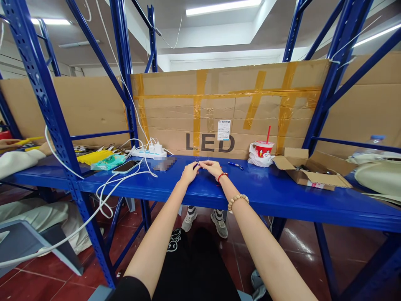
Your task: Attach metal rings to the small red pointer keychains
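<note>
Arms (158, 236) extended forward; left hand (189, 171) beside right hand (213, 168), fingers (205, 163) bent.

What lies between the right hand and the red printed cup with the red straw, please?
In the head view, a slim blue pen-like object lies on the blue tabletop between the right hand and the cup.

Bright, cool-white light falls from a long ceiling tube (224, 7), with side strips (52, 21) at upper left and right, leaving the cardboard panel (175, 117) evenly lit, a soft sheen on the table (260, 184) and streaky glare on the red floor (300, 242), while the space underneath sits in shadow. The wide lens tips the blue posts (46, 96) outward and stretches the edges. Focus is mostly crisp, but a pixelated patch (164, 163) masks one spot, and the small item (197, 164) between left hand (189, 172) and right hand (213, 168) is too tiny to identify.
</note>
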`<state>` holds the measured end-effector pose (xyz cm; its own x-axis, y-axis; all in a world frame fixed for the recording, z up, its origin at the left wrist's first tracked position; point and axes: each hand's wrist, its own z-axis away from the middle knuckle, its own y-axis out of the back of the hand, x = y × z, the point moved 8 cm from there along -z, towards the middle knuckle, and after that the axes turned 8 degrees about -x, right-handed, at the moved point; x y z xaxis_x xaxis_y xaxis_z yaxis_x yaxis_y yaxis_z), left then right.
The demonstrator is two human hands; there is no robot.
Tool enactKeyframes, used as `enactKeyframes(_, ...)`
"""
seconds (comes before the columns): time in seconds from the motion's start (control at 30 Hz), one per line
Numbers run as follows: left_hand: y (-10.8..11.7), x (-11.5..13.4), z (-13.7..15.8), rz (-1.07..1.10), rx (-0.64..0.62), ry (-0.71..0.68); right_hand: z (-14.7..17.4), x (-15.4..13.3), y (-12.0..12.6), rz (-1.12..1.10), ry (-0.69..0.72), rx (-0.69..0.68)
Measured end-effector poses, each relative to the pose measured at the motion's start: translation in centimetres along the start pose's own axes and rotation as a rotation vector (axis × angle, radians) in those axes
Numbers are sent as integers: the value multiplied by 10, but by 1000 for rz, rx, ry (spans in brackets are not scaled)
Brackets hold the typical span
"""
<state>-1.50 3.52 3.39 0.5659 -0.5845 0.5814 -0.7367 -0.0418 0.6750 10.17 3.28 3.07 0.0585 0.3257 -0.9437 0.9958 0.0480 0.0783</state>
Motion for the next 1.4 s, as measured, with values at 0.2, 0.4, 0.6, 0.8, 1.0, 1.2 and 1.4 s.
enactKeyframes(0.2, -4, -2, -4, -19, -20, -35, 6, 1, 2, 35, -107, 9)
enactKeyframes(0.4, -5, 0, -2, -67, -42, -11, 6, 5, 2, 43, -163, 4)
enactKeyframes(0.6, -4, 7, 4, -114, -76, 20, 8, 7, 7, 44, -185, -9)
enactKeyframes(0.8, -4, 11, 2, -64, -78, -63, 9, 11, 7, -30, -238, -30)
enactKeyframes(1.0, -4, 12, 1, -21, -87, -66, 12, 10, 6, -68, -268, -27)
enactKeyframes(1.2, -1, 10, 3, -16, -56, 0, 6, 11, 5, -89, -204, -7)
enactKeyframes(1.4, -4, 4, 0, 28, -40, -15, 5, 7, 7, -31, -92, 5)
